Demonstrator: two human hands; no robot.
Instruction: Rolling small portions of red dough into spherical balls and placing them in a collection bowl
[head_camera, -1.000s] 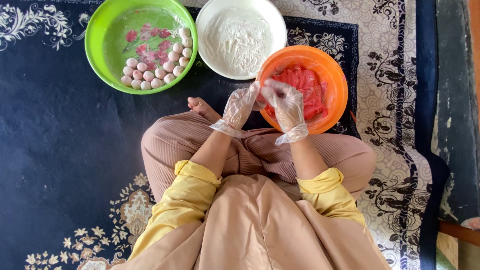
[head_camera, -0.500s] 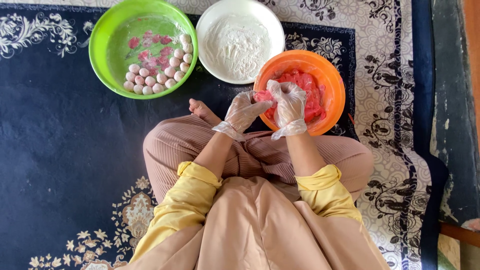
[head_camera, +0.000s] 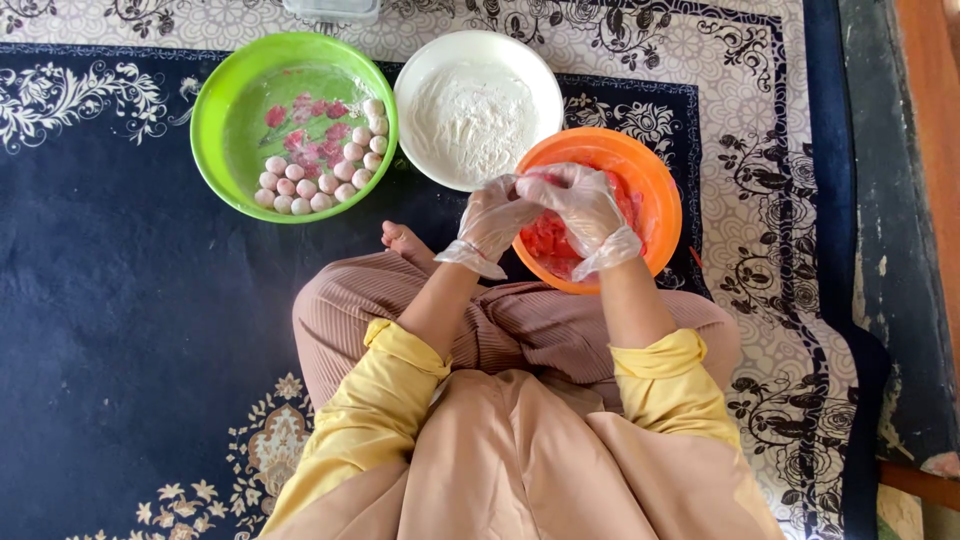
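Observation:
I sit cross-legged on a carpet, and both hands wear clear plastic gloves. My left hand (head_camera: 493, 215) and my right hand (head_camera: 582, 205) meet fingertip to fingertip over the near left part of an orange bowl (head_camera: 655, 185). The bowl holds a red mixture (head_camera: 550, 240). The fingers of both hands pinch a small bit of that mixture, mostly hidden by the gloves. A white bowl of flour (head_camera: 476, 108) stands just behind the hands. At the far left, a green bowl (head_camera: 215, 120) holds several small floured balls (head_camera: 315, 185) and pink smears.
The three bowls stand in a row on a dark blue patterned carpet (head_camera: 120, 300). My bare foot (head_camera: 405, 240) pokes out below the green and white bowls. A clear container (head_camera: 330, 10) sits at the top edge. A wooden edge (head_camera: 930, 100) runs along the right.
My hands stay together over the orange bowl and keep working the same small bit. The bowls sit slightly lower in the view; nothing else has moved.

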